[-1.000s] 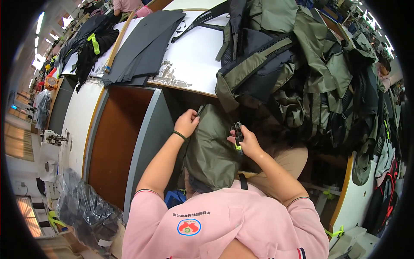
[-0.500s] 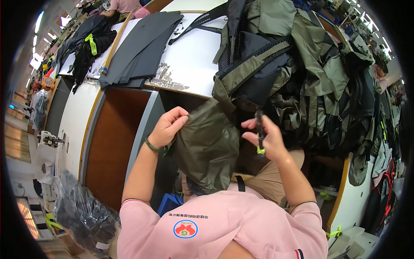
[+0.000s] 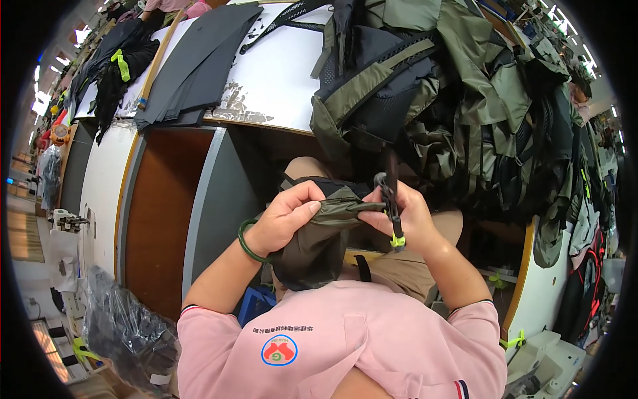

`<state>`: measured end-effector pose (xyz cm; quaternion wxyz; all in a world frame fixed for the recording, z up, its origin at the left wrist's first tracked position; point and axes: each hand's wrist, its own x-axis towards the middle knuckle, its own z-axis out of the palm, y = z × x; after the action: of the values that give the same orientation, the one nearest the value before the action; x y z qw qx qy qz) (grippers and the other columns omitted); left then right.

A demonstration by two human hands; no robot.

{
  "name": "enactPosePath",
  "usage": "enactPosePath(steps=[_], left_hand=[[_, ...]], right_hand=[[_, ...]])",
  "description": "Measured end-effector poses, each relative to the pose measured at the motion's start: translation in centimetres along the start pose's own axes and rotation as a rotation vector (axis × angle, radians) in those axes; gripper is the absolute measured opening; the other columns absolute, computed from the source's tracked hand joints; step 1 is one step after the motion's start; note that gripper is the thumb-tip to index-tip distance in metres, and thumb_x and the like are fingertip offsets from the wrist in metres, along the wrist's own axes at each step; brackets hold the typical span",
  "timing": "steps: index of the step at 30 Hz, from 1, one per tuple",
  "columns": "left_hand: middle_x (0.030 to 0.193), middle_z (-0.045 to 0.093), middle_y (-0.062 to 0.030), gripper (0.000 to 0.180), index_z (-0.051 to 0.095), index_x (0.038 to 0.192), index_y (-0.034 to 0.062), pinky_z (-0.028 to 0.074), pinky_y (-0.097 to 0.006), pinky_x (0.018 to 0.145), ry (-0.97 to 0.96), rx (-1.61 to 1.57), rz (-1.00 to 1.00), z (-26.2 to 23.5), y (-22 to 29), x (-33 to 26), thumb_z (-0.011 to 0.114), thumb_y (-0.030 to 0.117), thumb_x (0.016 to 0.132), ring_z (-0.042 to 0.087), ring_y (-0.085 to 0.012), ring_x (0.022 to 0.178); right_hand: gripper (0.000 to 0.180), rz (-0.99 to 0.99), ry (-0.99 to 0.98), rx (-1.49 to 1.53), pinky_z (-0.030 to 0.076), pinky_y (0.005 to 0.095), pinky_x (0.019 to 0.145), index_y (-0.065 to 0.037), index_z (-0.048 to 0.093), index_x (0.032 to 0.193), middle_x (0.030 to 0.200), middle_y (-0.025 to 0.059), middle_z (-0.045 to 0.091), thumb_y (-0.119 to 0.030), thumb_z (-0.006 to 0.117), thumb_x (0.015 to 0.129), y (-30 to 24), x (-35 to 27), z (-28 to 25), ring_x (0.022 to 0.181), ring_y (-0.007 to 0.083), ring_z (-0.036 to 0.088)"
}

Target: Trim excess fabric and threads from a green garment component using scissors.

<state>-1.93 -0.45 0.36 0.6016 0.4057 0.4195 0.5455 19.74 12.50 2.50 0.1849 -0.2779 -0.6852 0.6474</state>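
My left hand (image 3: 290, 219) grips the folded upper edge of an olive-green fabric piece (image 3: 318, 247) that hangs down over my lap. A green bangle circles that wrist. My right hand (image 3: 407, 214) holds a small black thread snipper (image 3: 392, 206) with a yellow-green tip, its blades at the fabric's edge right beside my left fingers. Both hands are close together, in front of a white worktable (image 3: 279, 73).
A big heap of olive and black bag parts (image 3: 465, 100) covers the table's right side. Dark grey fabric sheets (image 3: 199, 63) lie at its left. A clear plastic bag (image 3: 123, 332) sits on the floor at lower left. More bags hang at far right (image 3: 585, 259).
The fabric has been bunched and pulled lower, closer to my body. My two hands have come together at its top edge, the snipper now against the fabric.
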Motion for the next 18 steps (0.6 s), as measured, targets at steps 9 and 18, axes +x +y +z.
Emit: enactPosePath(steps=[9, 18], left_hand=[[0.087, 0.06, 0.0035, 0.01, 0.059, 0.101, 0.0044, 0.045, -0.017, 0.071, -0.062, -0.155, -0.239, 0.9, -1.1, 0.8, 0.065, 0.008, 0.093, 0.053, -0.0013, 0.078], [0.092, 0.065, 0.0006, 0.011, 0.065, 0.1, 0.0023, 0.048, -0.019, 0.075, -0.081, -0.17, -0.302, 1.6, -1.6, 1.4, 0.069, 0.006, 0.09, 0.058, -0.0036, 0.082]], right_hand=[[0.03, -0.089, -0.01, -0.058, 0.05, 0.0269, 0.072, -0.002, 0.057, 0.088, 0.092, 0.0104, 0.069, -0.005, 0.083, 0.075, 1.1, -1.3, -1.3, 0.081, 0.0125, 0.062], [0.027, 0.0, -0.217, -0.247, 0.047, 0.024, 0.069, -0.003, 0.057, 0.092, 0.082, 0.0019, 0.063, -0.008, 0.079, 0.078, -2.3, 0.7, -1.9, 0.075, 0.0066, 0.056]])
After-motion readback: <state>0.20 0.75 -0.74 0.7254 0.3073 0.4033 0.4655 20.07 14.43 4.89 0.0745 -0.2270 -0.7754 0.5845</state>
